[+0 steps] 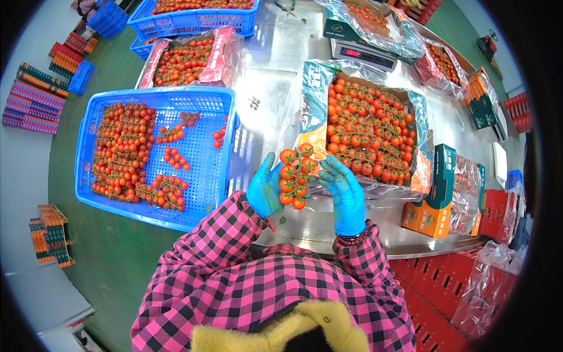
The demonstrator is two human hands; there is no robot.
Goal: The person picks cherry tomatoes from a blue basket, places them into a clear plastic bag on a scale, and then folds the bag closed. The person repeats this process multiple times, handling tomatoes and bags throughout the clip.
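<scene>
My left hand (266, 190), in a blue glove, holds a truss of cherry tomatoes (294, 177) on its green stem above the steel table. My right hand (345, 193), gloved alike, is just right of the truss with its fingers apart; whether its fingertips touch the stem I cannot tell. Beyond it stands a green and orange carton (317, 86), lined with clear film and filled with rows of cherry tomato trusses (369, 127). To my left is a blue plastic crate (206, 154) with a thick pile of trusses (123, 149) and several smaller clusters lying apart.
A digital scale (363, 55) bears another film-lined carton (352, 31). Behind the blue crate sits a pink carton of tomatoes (184, 61), near a stacked blue crate (198, 22). An orange and green carton (433, 211) stands right, above red cartons (433, 281). Stem scraps (254, 103) lie on the steel table (268, 61).
</scene>
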